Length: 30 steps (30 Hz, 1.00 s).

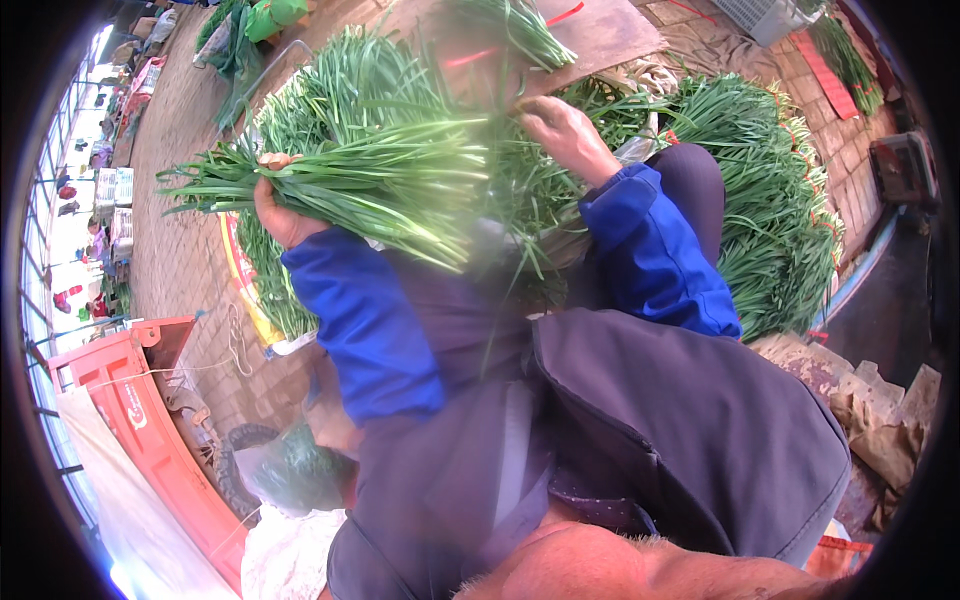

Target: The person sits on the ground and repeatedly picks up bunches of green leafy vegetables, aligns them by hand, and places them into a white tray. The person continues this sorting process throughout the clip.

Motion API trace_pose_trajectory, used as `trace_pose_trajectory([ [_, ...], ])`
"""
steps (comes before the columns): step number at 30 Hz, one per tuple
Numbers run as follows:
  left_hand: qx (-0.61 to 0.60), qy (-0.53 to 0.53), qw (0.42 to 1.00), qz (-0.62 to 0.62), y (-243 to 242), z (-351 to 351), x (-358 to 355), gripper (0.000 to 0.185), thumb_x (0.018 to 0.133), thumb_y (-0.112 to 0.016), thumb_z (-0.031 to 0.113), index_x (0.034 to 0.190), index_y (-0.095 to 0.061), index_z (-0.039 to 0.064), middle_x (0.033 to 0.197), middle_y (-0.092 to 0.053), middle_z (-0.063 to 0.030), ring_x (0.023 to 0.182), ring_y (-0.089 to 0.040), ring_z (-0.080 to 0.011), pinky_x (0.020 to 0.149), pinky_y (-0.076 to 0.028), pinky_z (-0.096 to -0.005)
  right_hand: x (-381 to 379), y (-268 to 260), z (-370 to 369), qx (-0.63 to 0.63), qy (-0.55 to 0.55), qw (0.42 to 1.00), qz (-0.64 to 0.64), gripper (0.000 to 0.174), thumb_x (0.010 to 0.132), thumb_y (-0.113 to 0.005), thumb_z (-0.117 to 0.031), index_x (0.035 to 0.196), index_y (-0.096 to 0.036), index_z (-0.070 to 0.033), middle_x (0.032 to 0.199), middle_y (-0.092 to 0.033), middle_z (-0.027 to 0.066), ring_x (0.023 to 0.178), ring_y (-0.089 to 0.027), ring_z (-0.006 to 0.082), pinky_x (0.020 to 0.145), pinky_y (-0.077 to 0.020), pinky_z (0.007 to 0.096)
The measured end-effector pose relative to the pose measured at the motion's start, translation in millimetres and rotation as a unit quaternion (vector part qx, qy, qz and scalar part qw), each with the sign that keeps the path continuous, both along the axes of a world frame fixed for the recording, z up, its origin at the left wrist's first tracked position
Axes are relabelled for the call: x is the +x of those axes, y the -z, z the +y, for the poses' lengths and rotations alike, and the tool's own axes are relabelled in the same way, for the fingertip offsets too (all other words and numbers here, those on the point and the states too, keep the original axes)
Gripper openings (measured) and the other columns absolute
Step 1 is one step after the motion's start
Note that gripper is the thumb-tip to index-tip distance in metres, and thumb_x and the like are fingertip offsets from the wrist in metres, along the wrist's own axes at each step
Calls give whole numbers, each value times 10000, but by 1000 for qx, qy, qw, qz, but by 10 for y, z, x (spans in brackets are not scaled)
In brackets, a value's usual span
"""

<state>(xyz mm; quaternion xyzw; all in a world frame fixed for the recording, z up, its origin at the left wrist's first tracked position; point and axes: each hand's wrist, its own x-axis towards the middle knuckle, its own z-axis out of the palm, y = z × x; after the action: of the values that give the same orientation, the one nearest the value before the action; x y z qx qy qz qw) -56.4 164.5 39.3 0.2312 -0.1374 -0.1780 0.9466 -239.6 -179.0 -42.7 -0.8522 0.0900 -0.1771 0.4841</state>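
Observation:
My left hand [281,202] is closed around a bunch of long green leafy stalks, likely garlic chives [382,180], whose pale ends point right. To the right, my right hand [562,131] is above a heap of loose green stalks [540,195], its fingers bent; a blur covers the area by the fingertips, so whether they hold anything cannot be told. Behind the held bunch stands a large pile of the same greens [360,82]. A smaller bunch [525,34] lies on a board [615,34] at the top.
Bundles tied with red bands [765,202] are stacked at the right. A red strip [825,75] and a dark box-like object [904,169] are farther right. A red metal vehicle bed [150,435] stands at the lower left, near a clear bag of greens [300,465]. A white crate [765,19] is at the top right.

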Motion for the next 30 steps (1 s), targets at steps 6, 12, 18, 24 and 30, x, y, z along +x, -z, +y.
trace_pose_trajectory([
  [6, 1, 66, 997, -35, -1, -46, -25, 219, 893, -550, 138, 1111, -563, 117, 984, -648, -25, 961, -614, -218, 963, -484, -419, 248, -362, 157, 69, -167, 983, -37, 482, 966, -642, -368, 1278, -658, 1, 1165, -712, 196, 1107, -675, 300, 987, -510, 394],
  [12, 19, 93, 994, -46, -18, -32, -39, 233, 875, -568, 145, 1108, -563, 131, 962, -651, -13, 920, -616, -233, 965, -465, -441, 299, -484, 231, 105, -259, 958, 55, 390, 952, -679, -309, 1187, -694, 2, 1021, -731, 168, 942, -683, 235, 876, -530, 381],
  [18, -4, 105, 993, -55, 27, 26, 0, 187, 909, -565, 142, 1095, -570, 130, 956, -658, -12, 912, -616, -229, 977, -447, -440, 117, -395, 199, 111, -226, 967, 45, 317, 969, -646, -273, 1106, -691, 10, 893, -699, 134, 831, -653, 208, 802, -532, 374],
  [24, -7, 124, 991, -58, 34, 157, 78, 166, 920, -528, 123, 1080, -570, 129, 946, -659, -14, 916, -606, -231, 989, -438, -445, -114, -108, -122, -69, -112, 974, 187, 322, 929, -668, -262, 1182, -683, -63, 1033, -712, 182, 944, -685, 331, 816, -533, 411],
  [30, -9, 175, 981, -77, 10, 188, 139, 194, 923, -468, 122, 1092, -564, 126, 938, -656, -14, 945, -601, -239, 1017, -429, -459, -120, -140, -20, -43, -116, 992, 25, 378, 934, -649, -194, 1290, -645, -66, 1130, -668, 152, 1048, -652, 326, 905, -526, 394],
])
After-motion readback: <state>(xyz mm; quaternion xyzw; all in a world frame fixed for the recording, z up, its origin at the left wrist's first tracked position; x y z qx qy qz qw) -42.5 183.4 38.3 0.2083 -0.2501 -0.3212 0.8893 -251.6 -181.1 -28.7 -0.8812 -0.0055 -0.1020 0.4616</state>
